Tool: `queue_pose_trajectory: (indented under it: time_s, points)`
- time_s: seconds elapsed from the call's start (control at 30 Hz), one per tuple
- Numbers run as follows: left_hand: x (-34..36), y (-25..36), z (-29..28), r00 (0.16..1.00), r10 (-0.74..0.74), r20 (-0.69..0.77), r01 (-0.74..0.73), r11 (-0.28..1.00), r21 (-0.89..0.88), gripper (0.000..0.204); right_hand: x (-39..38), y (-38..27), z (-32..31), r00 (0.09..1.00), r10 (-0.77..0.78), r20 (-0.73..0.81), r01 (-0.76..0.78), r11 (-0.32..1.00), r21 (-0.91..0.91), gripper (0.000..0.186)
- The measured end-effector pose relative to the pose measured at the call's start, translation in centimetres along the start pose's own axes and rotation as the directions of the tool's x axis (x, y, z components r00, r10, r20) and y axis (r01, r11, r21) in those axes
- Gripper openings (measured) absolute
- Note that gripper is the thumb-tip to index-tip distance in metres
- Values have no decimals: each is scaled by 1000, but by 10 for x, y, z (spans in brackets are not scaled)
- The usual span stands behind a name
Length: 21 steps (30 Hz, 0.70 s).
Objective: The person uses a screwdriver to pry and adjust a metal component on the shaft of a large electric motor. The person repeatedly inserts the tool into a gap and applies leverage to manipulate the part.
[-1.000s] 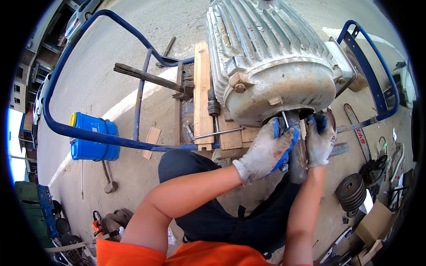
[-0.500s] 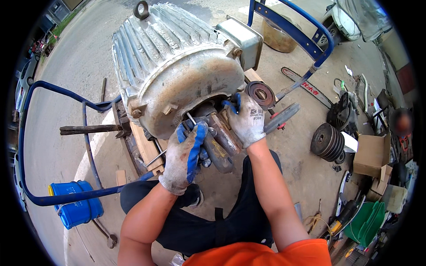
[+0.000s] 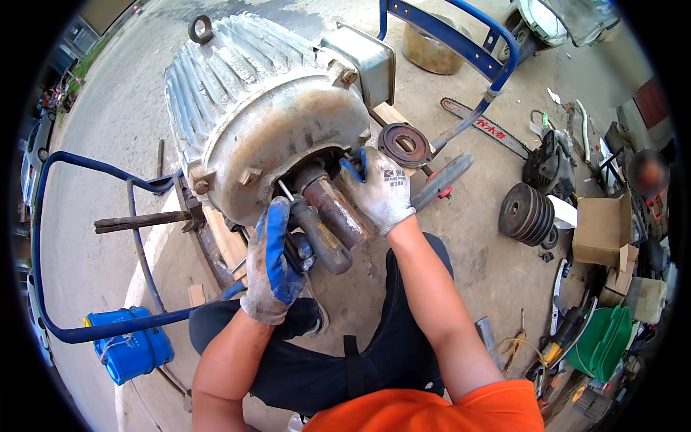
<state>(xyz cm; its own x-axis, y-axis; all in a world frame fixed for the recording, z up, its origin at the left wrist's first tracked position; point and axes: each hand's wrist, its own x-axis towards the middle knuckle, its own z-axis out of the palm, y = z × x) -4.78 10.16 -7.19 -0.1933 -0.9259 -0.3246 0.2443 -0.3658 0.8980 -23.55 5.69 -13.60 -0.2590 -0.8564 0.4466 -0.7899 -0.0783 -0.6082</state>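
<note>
A large silver electric motor (image 3: 288, 137) lies with its end cover toward me, a rusty shaft (image 3: 335, 209) jutting from the dark opening. My left hand (image 3: 272, 263), in a white and blue work glove, is closed on a thin metal rod (image 3: 286, 189) whose tip points into the opening, left of the shaft. A dark grey tool handle (image 3: 325, 243) with yellow marking also sits against its fingers; its working end is hidden. My right hand (image 3: 378, 189), gloved too, has curled fingers at the opening's right edge. What they grip is hidden.
A round rusty bearing cover (image 3: 404, 145) rests right of the motor. Blue tube frame (image 3: 137, 327) surrounds it, and a hammer (image 3: 147, 220) lies left. On the floor are a blue bucket (image 3: 137, 345), grooved pulley (image 3: 527, 214), chainsaw (image 3: 551, 162) and cardboard box (image 3: 601, 229).
The view has shifted, moving the motor left in the picture. The grey handle has swung left of the shaft, which now shows more. The right hand stays at the opening.
</note>
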Motion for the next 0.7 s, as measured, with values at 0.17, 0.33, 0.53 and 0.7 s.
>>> queue_pose_trajectory:
  time_s: [0.17,0.33,0.53,0.7]
  points:
    - [-20,10,-13,982,-4,-188,-46,964,-262,46,-34,-5,-49,918,350,184,-395,847,356,19]
    - [-58,23,0,911,53,408,142,890,-433,61,-72,-4,-104,862,433,263,-463,465,754,14]
    - [-49,-8,96,777,-397,489,623,597,-505,71,-114,-5,-164,814,544,205,-467,401,788,15]
    - [-19,-60,147,609,-359,708,746,564,-355,69,-136,27,-188,984,149,-101,-140,986,94,33]
